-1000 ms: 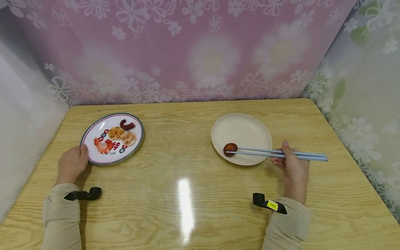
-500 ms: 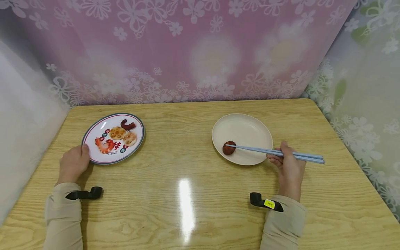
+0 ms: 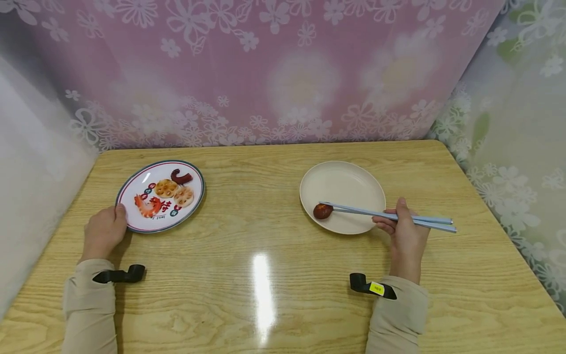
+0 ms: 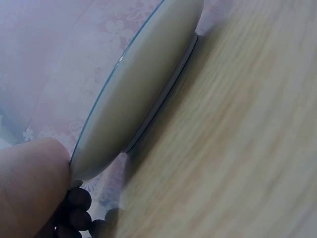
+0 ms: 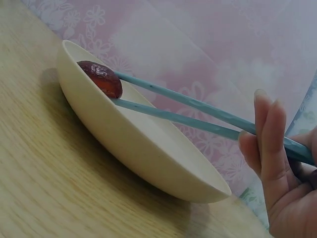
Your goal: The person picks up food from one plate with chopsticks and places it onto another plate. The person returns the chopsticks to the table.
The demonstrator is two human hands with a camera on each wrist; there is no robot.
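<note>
My left hand [image 3: 104,231] grips the near-left rim of a white printed plate [image 3: 132,193] with a blue-and-red edge. In the left wrist view the thumb [image 4: 34,183] lies at the rim, and the plate's foot sits close over the table. My right hand [image 3: 408,239] holds a pair of light-blue chopsticks [image 3: 360,211]. Their tips reach a brown shiitake mushroom cap [image 3: 323,211] at the near-left side of a cream plate [image 3: 349,184]. In the right wrist view the glossy cap [image 5: 101,79] sits tilted against the wall, with the chopstick tips at its side.
On the printed plate lie a shrimp [image 3: 148,207], two lotus root slices [image 3: 166,188] and a dark-red tentacle [image 3: 181,176]. Wooden table [image 3: 221,275] spans between the plates. A pink floral curtain [image 3: 283,88] hangs behind; pale cloth closes both sides.
My right hand has shifted slightly left with the chopsticks. The mushroom cap has moved a little left and turned, so its scored top shows less. My left hand stays at the printed plate.
</note>
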